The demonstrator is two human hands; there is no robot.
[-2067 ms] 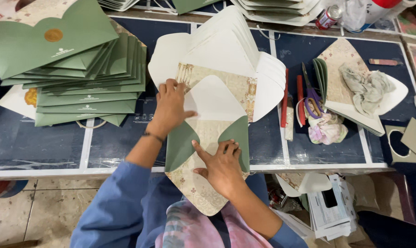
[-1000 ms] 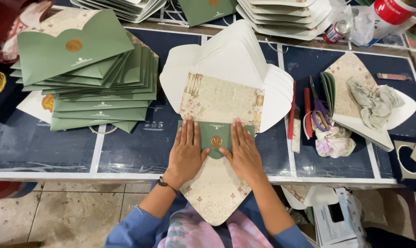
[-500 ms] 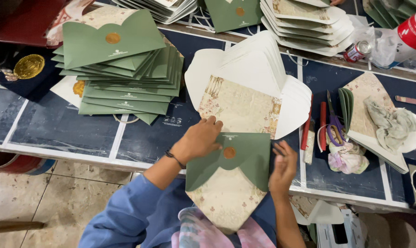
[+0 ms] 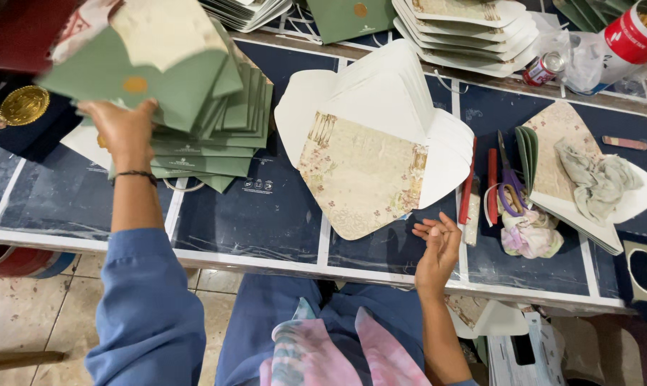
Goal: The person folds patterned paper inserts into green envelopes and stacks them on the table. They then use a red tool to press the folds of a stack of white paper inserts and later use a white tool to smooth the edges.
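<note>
My left hand (image 4: 127, 129) reaches out to the far left and holds a folded green envelope (image 4: 141, 68) with a gold seal above the pile of folded green envelopes (image 4: 216, 136). The envelope is blurred by motion. My right hand (image 4: 438, 250) hovers near the table's front edge, palm up, fingers loosely apart and holding nothing. It is just right of the lower corner of the stack of unfolded envelope blanks (image 4: 370, 154), white flaps spread around a floral-printed centre.
Red-handled tools and purple-handled scissors (image 4: 506, 182) lie right of the blanks, beside a crumpled cloth (image 4: 527, 236). Another opened blank with a grey rag (image 4: 599, 182) sits further right. More stacked blanks (image 4: 473, 28), a red can (image 4: 634, 32) and a small tin (image 4: 541, 68) line the back.
The blank was folded shut into a green envelope and pressed flat. My left hand then carried it left to the pile, and my right hand came off it.
</note>
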